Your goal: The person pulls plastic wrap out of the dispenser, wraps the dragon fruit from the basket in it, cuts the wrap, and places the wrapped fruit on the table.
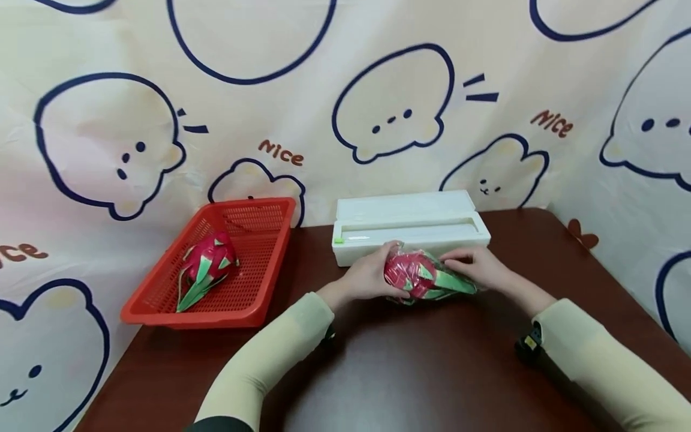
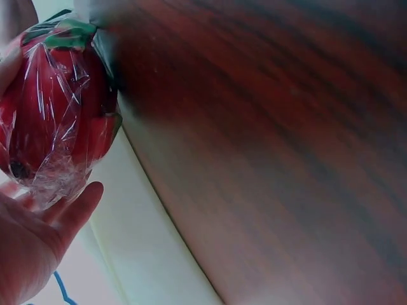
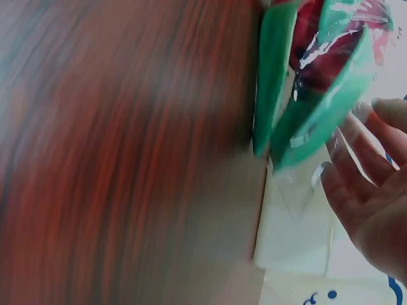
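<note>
A dragon fruit (image 1: 412, 275) with a pink body and green leaf tips is wrapped in clear, wrinkled plastic film. My left hand (image 1: 372, 275) holds its rounded end, thumb on the near side and fingers at the back. In the left wrist view, bunched film (image 2: 60, 184) gathers at that end beside the palm. My right hand (image 1: 480, 267) is at the leafy end, where its thumb and fingertips pinch the film. Loose clear film (image 3: 299, 184) hangs past the green leaves (image 3: 331, 121) in the right wrist view.
Behind the hands, a white plastic-wrap dispenser box (image 1: 410, 243) stands with its lid raised. At the left, a red plastic basket (image 1: 256, 300) holds another dragon fruit (image 1: 210, 261). The dark wooden table (image 1: 388, 372) meets a cartoon-printed backdrop (image 1: 302, 120).
</note>
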The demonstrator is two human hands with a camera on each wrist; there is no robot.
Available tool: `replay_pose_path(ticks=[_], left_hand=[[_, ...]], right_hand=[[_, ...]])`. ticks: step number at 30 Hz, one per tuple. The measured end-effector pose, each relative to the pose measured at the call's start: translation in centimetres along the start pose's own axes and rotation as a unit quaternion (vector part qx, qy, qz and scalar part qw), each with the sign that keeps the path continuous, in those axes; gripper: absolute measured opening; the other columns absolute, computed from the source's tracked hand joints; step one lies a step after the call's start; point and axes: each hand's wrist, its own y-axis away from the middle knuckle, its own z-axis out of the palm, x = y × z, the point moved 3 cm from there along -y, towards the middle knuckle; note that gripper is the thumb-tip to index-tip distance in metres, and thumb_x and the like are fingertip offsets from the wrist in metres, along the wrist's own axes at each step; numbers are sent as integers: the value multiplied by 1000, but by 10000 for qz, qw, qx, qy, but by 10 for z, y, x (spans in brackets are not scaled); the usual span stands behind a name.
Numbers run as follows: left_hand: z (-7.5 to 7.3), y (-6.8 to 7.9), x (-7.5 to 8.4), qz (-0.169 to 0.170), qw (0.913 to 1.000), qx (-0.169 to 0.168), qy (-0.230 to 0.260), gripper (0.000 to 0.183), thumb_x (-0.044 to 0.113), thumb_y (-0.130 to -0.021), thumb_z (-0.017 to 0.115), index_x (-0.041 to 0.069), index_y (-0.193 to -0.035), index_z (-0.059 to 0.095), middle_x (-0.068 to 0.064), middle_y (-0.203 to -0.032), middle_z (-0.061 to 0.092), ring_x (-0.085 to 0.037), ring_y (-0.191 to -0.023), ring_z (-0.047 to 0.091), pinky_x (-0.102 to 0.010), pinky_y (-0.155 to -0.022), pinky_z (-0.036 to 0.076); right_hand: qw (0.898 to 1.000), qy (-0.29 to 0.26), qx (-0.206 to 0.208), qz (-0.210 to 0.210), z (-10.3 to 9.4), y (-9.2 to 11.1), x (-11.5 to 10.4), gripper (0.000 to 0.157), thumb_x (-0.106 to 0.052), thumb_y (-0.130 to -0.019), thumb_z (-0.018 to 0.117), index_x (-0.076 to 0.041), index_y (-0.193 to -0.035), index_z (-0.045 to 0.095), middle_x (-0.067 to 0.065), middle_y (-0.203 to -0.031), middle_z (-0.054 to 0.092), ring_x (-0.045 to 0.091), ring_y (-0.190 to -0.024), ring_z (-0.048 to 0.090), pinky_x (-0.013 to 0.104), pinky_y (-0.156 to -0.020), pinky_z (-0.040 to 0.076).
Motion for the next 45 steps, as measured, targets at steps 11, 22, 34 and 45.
replay_pose_path(ticks=[11,22,34,45], left_hand=[[-6,1,-2,-286,9994,-173,33,106,54,-67,84,17,-149,26,-6,-129,55,-18,-111,55,-35,-93,46],[-11,-3,-4,-460,9977,-392,311,104,52,-69,84,17,-148,27,-8,-131,53,-19,-112,53,-35,-96,45],[-8,-14,1,-562,9974,-419,181,102,57,-69,82,20,-148,30,-7,-128,56,-18,-109,55,-34,-92,46],[-7,-13,0,-898,9953,-337,114,98,59,-71,79,15,-145,33,-7,-126,56,-18,-107,54,-34,-91,48]], right_hand=[[9886,-85,-1377,606,-20,31,20,54,-23,-85,77,2,-127,56,13,-114,64,22,-93,61,28,-75,53],[9945,310,-894,458,-33,26,15,4,-7,-86,72,-9,-89,71,-2,-80,67,15,-72,57,26,-65,49],[9981,132,-257,539,-23,17,6,8,-12,-84,77,-6,-87,72,1,-82,68,15,-73,52,26,-61,43],[9977,101,435,515,-36,17,-10,23,-19,-94,66,0,-106,71,12,-100,70,25,-88,58,25,-72,52]])
